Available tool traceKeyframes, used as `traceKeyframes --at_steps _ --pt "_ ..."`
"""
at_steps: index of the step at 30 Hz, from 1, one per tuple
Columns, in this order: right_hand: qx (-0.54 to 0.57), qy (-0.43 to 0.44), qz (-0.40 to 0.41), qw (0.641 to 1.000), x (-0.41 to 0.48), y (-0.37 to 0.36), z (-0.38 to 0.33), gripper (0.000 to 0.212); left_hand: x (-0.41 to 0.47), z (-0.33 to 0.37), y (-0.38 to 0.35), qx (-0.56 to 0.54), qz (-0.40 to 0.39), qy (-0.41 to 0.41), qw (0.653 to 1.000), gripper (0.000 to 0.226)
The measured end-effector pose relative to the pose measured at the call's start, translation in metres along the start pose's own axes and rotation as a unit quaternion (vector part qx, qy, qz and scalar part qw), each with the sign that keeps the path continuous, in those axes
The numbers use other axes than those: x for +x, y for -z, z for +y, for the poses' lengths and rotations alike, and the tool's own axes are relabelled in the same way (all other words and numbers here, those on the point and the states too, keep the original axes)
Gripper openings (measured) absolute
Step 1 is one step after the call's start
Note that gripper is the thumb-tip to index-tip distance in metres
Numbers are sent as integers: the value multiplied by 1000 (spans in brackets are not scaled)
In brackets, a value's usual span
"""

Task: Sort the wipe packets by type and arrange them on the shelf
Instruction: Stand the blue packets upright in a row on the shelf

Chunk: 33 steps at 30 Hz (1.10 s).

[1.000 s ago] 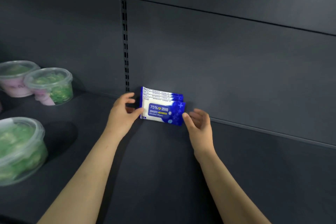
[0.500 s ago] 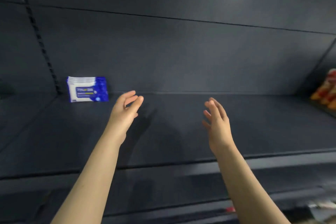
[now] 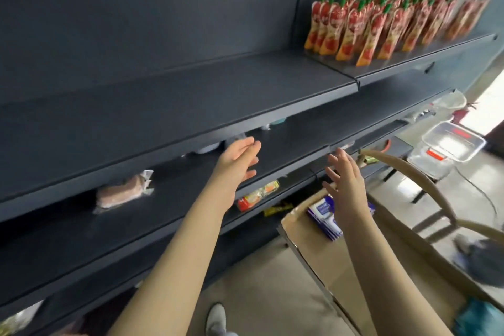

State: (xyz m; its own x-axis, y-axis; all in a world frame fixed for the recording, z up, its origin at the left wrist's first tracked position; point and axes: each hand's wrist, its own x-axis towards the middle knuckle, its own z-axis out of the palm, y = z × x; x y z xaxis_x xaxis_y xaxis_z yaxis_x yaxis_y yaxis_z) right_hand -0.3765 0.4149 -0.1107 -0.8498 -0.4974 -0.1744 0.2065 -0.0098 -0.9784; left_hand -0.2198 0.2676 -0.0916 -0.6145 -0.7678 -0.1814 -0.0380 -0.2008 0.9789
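Blue and white wipe packets [image 3: 323, 217] lie inside an open cardboard box [image 3: 324, 259] at the lower right, partly hidden by my right hand. My right hand [image 3: 345, 183] hovers just above them, fingers spread, holding nothing. My left hand [image 3: 240, 162] is also open and empty, stretched out in front of the edge of the dark shelf [image 3: 191, 106]. The packets placed on the shelf earlier are out of view.
Red and orange sauce pouches [image 3: 381, 24] stand in rows on the upper right shelf. A wrapped bread pack [image 3: 122, 194] and snack packs [image 3: 257, 195] lie on lower shelves. A clear plastic bin [image 3: 452, 144] sits at right, beside a curved beige handle [image 3: 409, 172].
My view has swung right and down, away from the stacked blue packets on the shelf. Both empty hands have moved toward the cardboard box, the right one now over the packets inside.
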Motion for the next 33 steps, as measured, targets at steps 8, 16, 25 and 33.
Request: traceKeyframes --at_steps 8,16,25,33 --pt "3 -107 127 986 30 68 79 35 43 -91 -48 60 -33 154 986 41" --pt "-25 -203 188 961 69 103 152 50 89 -160 -69 96 -66 255 960 34" --pt "-10 -294 245 924 106 163 196 52 125 -220 -117 121 -119 379 910 27" --pt "-14 -372 203 906 186 225 235 52 175 -268 -199 159 -104 412 891 29"
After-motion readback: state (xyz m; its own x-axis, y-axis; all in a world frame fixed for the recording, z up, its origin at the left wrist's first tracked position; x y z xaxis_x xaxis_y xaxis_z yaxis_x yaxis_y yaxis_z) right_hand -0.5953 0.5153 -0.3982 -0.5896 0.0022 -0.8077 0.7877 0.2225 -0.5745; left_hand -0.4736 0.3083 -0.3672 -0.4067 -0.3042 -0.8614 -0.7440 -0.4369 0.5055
